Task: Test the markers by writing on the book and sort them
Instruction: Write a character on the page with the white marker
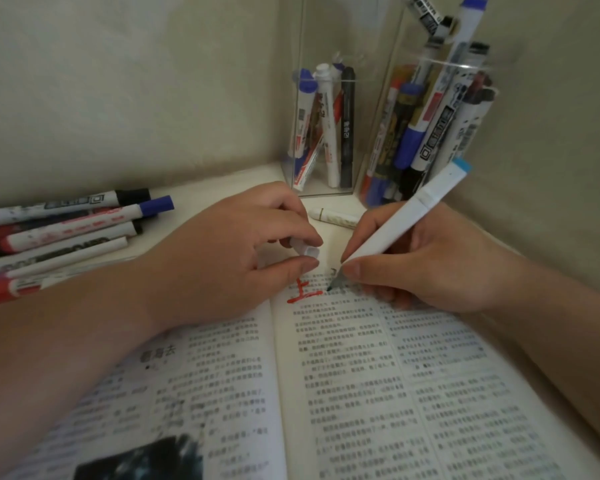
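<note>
The marker (409,216) is white with a light-blue end; the cap (305,250) is white. The book (361,375) shows black print on white and one red sign (303,292). The loose markers (66,223) are white, tipped black, blue and red.

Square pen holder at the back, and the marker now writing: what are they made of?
The pen holder looks like clear glossy acrylic: markers show straight through its walls. The marker has a white matte body, probably plastic, with a blue end.
</note>
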`<state>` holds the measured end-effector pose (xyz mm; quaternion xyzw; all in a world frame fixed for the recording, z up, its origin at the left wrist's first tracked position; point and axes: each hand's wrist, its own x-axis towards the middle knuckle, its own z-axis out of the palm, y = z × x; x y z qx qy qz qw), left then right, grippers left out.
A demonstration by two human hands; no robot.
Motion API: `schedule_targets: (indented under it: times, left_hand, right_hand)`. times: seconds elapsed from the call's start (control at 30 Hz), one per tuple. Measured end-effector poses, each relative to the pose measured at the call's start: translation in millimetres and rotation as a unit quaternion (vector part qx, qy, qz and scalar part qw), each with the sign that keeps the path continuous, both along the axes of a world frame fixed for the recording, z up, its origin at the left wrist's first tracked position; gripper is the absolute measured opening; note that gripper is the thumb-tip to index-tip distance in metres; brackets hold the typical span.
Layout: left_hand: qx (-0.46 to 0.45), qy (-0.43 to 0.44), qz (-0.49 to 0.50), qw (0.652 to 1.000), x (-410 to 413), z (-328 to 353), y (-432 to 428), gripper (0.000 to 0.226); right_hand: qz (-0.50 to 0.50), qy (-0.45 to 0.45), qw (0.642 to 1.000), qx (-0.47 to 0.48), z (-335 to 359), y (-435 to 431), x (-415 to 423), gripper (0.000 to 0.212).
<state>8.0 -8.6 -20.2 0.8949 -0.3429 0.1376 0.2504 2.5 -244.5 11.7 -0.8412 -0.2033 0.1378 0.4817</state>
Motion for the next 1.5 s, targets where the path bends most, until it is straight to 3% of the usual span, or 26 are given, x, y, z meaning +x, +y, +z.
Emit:
schedule_targets:
  times: [0.33, 0.57, 0.73, 1.27, 1.5]
  left_hand:
    - [0.007, 0.013, 0.003, 1.000, 1, -1, 1, 0.015]
    - [0.005, 0.025, 0.000, 1.000, 0, -1, -1, 0.010]
    - [0.018, 0.026, -0.002, 0.999, 2, -1, -1, 0.016]
    - [0.021, 0.035, -0.005, 0.999, 1, 5, -4, 0.032]
    - [-0.017, 0.047, -0.006, 0.999, -1, 6, -4, 0.031]
  right_hand:
    - [-0.061, -0.029, 0.997, -0.040, -1, -1, 10, 0.014]
    - [-0.048, 0.003, 0.999, 0.021, -2, -3, 7, 0.011]
    - [0.001, 0.032, 0.999, 0.014, -1, -4, 4, 0.013]
    - [-0.030, 0.000, 0.999, -0.015, -3, -4, 10, 0.014]
    - [-0.016, 0.006, 0.993, 0.118, -10, -5, 10, 0.018]
